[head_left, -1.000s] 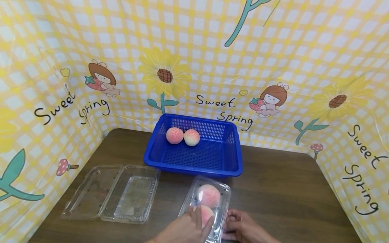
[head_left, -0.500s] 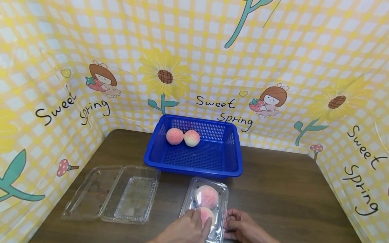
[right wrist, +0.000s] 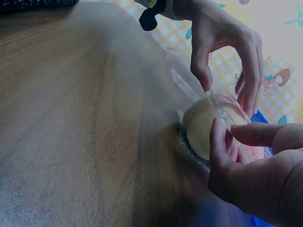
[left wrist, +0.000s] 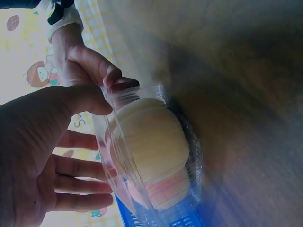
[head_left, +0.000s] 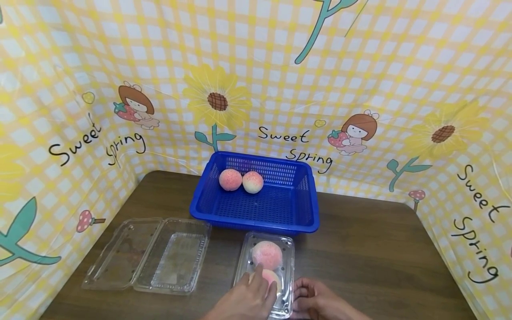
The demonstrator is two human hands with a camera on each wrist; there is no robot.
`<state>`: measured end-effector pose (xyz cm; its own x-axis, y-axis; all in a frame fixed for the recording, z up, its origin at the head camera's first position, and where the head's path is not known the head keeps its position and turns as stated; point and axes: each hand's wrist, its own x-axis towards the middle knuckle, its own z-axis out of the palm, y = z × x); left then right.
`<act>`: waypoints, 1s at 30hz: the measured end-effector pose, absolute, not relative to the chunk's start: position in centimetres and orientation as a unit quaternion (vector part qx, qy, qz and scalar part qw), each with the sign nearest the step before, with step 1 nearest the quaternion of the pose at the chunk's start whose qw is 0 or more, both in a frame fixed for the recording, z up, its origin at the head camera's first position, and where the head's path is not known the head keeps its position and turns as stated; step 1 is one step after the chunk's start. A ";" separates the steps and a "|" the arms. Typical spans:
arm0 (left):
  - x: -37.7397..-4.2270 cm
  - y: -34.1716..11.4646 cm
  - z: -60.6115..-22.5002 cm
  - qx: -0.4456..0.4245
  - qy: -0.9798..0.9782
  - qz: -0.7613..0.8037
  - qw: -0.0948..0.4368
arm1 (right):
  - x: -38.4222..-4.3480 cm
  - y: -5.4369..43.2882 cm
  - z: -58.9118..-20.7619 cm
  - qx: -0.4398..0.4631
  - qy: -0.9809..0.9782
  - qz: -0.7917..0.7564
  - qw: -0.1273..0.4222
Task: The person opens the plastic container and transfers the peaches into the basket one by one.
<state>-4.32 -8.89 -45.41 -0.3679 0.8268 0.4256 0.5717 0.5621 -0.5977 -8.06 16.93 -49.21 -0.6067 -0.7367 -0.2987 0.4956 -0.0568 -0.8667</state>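
Note:
A clear plastic clamshell box [head_left: 287, 262] lies lengthwise on the table with its lid down over two pink-and-cream peaches, the far peach [head_left: 267, 255] and the near peach [head_left: 271, 276]. My left hand [head_left: 247, 297] rests on top of the lid; in the left wrist view its fingers are fairly straight and spread, the thumb on the near edge. At the box's right side, my right hand [head_left: 315, 299] pinches the rim between thumb and curled fingers, seen closer in the right wrist view. Part of the near peach is hidden by the left hand.
Behind the box stands a blue plastic basket [head_left: 276, 226] with two peaches [head_left: 242, 181] in it. To the left a second clear clamshell box [head_left: 168, 255] lies unfolded on the wooden table [head_left: 360, 240]. A checked cloth [head_left: 280, 89] surrounds the table.
The box with the peaches has shifted a little left and turned straighter. Both hands stay at it, the left on the lid and the right at the side edge.

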 end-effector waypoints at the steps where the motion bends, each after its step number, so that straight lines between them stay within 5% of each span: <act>1: -4.2 -8.8 -45.6 -0.427 -0.812 0.177 0.357 | -8.0 16.9 -49.3 -0.111 0.538 -0.718 0.428; 14: -3.1 -7.3 -46.5 -0.403 -0.849 0.212 0.267 | -8.1 17.1 -49.2 -0.104 0.539 -0.724 0.417; 22: -3.1 -6.8 -46.7 -0.397 -0.844 0.221 0.285 | -8.0 17.1 -49.2 -0.078 0.550 -0.724 0.408; 30: -2.8 -6.5 -45.9 -0.389 -0.878 0.211 0.182 | -8.0 16.7 -49.1 -0.088 0.552 -0.727 0.400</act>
<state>-2.75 -6.54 -45.93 -0.6319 0.7593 0.1554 0.6061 0.6091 -0.5115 -8.00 16.73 -49.15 -0.6641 -0.6787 -0.3135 0.4845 -0.0712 -0.8719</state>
